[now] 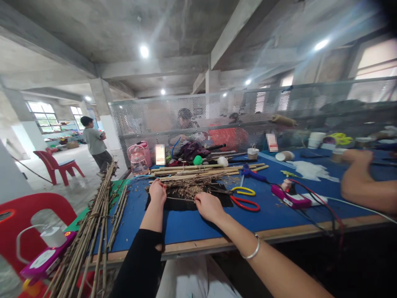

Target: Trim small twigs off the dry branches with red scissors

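My left hand (157, 191) is curled shut at the left end of a black cloth (180, 203) on the blue table (192, 225). My right hand (208, 205) is also closed, gripping the cloth's front edge near the middle. A heap of dry twigs and plant bits (189, 189) lies on the cloth between and behind both hands. A thin stalk runs between the two hands. Long pale sticks (198, 169) lie just beyond the heap.
Red and yellow scissors (245, 198) and a magenta glue gun (290, 198) lie right of the cloth. A bundle of long stalks (93, 231) leans at the table's left corner. A co-worker's forearm (362, 182) rests at the right. A mesh screen (235, 116), people and red chairs stand behind.
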The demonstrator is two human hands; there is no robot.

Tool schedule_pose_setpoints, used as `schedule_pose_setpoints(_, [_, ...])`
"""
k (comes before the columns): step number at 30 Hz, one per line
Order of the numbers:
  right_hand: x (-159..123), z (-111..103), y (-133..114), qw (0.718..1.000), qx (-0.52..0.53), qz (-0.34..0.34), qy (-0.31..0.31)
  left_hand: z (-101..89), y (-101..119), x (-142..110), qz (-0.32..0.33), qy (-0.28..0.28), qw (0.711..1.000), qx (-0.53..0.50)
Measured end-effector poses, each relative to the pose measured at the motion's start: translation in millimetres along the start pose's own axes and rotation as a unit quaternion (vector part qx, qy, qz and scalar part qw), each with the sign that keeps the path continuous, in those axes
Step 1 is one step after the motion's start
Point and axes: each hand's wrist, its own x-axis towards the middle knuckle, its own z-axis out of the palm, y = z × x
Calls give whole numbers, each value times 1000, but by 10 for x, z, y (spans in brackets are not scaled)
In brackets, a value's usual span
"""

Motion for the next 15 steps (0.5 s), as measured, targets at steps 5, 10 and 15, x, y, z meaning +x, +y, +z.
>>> schedule_pose_setpoints(5, [20, 14, -40, 997, 42, -57, 21, 38, -88, -117, -29, -114, 993, 19])
schedule_pose_setpoints(10, [253, 1, -27, 963, 257, 10, 74, 68, -236, -332, -98, -309, 940, 106])
schedule_pose_setpoints(15, [493, 85, 34, 905, 416, 40, 73, 77, -342, -427, -91, -376, 899, 204])
